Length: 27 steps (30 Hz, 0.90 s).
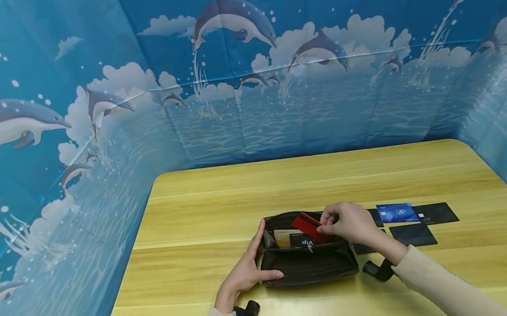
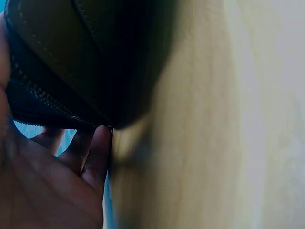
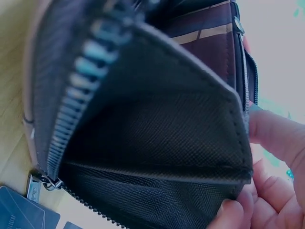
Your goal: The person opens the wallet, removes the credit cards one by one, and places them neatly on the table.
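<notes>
A dark zip-around wallet (image 1: 309,269) lies spread on the table with its zipped mouth gaping. Its left end is held by my left hand (image 1: 247,268), thumb on the front flap, other fingers along the side; in the left wrist view, fingers (image 2: 97,152) bend against the wallet's zipped edge (image 2: 52,90). Between thumb and fingers my right hand (image 1: 349,223) pinches a red card (image 1: 307,225), tilted, its lower part inside the wallet. Beside it in the wallet sit a black VIP card (image 1: 296,239) and a yellowish card (image 1: 281,236). The right wrist view shows the wallet's gusset (image 3: 162,129) and my right fingers (image 3: 274,131).
Right of the wallet, a blue VIP card (image 1: 396,213) lies among several dark cards (image 1: 413,236), some partly under my right hand and wrist. The yellow wood-grain table (image 1: 201,206) is enclosed by a dolphin-print curtain (image 1: 227,123).
</notes>
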Each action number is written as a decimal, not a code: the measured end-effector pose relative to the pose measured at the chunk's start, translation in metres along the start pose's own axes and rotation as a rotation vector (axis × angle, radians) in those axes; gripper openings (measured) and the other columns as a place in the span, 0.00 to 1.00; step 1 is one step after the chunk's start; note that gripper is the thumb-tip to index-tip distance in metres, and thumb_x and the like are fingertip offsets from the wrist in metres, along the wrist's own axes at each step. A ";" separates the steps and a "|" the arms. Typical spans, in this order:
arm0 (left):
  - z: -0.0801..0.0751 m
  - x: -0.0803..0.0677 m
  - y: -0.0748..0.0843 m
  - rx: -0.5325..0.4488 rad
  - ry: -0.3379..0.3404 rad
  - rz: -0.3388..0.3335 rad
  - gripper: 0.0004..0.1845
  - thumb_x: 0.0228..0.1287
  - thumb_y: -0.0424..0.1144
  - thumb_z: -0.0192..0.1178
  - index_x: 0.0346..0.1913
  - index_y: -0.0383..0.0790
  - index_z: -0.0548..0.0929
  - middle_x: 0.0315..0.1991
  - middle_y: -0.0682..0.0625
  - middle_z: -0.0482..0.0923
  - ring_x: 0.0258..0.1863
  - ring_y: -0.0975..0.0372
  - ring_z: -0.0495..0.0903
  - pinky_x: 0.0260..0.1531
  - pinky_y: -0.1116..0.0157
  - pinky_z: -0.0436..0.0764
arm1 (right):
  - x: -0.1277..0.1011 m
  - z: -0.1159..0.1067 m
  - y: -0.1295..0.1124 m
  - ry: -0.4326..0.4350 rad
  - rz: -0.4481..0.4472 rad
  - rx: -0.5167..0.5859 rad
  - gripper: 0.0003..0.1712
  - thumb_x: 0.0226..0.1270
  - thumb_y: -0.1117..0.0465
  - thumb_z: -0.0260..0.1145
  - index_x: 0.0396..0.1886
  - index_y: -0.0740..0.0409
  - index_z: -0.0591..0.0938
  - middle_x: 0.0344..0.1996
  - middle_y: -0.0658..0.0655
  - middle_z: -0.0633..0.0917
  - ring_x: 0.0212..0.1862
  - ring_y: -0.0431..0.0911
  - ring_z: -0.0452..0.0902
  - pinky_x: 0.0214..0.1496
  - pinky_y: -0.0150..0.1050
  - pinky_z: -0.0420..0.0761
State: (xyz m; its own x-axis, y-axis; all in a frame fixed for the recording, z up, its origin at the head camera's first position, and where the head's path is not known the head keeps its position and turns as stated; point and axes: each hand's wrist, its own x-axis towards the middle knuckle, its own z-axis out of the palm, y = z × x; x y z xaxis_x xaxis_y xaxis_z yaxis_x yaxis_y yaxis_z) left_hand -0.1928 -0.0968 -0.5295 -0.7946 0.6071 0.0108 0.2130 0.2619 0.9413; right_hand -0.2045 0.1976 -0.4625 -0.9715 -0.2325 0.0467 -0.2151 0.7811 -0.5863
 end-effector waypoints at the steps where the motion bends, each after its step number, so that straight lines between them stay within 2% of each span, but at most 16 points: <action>1: 0.001 0.001 -0.005 0.005 0.004 -0.001 0.61 0.53 0.37 0.72 0.75 0.60 0.33 0.75 0.51 0.31 0.72 0.51 0.35 0.64 0.44 0.49 | 0.000 0.000 0.001 -0.002 0.005 0.011 0.09 0.56 0.54 0.73 0.21 0.47 0.81 0.20 0.43 0.78 0.21 0.41 0.70 0.21 0.38 0.67; 6: 0.004 0.007 -0.028 0.011 0.027 0.000 0.62 0.51 0.39 0.73 0.74 0.68 0.34 0.74 0.58 0.31 0.72 0.55 0.36 0.65 0.45 0.49 | 0.000 -0.001 0.003 -0.006 0.024 0.078 0.08 0.57 0.53 0.72 0.23 0.48 0.82 0.20 0.44 0.79 0.24 0.42 0.72 0.25 0.39 0.68; 16: 0.004 0.008 -0.032 0.009 0.047 0.024 0.62 0.50 0.46 0.74 0.74 0.70 0.35 0.75 0.58 0.33 0.72 0.52 0.38 0.63 0.42 0.50 | 0.000 -0.004 0.010 0.016 0.054 0.286 0.12 0.60 0.51 0.70 0.29 0.54 0.82 0.22 0.50 0.77 0.24 0.46 0.68 0.25 0.38 0.65; 22: 0.004 0.008 -0.030 0.018 0.040 0.011 0.63 0.51 0.41 0.74 0.74 0.69 0.34 0.75 0.58 0.32 0.72 0.57 0.36 0.65 0.46 0.49 | 0.000 -0.004 0.014 0.037 0.060 0.352 0.12 0.61 0.52 0.70 0.31 0.56 0.83 0.23 0.52 0.78 0.22 0.46 0.65 0.23 0.37 0.65; 27: 0.001 0.003 -0.009 0.008 0.013 0.017 0.62 0.53 0.37 0.72 0.75 0.60 0.33 0.75 0.52 0.30 0.72 0.53 0.35 0.65 0.46 0.49 | -0.002 -0.007 0.012 0.023 0.110 0.434 0.15 0.61 0.51 0.70 0.35 0.58 0.83 0.25 0.55 0.80 0.23 0.46 0.67 0.22 0.37 0.70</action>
State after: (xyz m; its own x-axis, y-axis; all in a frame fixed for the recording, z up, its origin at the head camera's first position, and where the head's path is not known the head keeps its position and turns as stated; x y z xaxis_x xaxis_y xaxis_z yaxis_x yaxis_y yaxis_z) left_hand -0.1966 -0.0964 -0.5388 -0.7983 0.6014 0.0315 0.2310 0.2575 0.9383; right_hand -0.2063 0.2114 -0.4639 -0.9892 -0.1450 -0.0201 -0.0532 0.4840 -0.8734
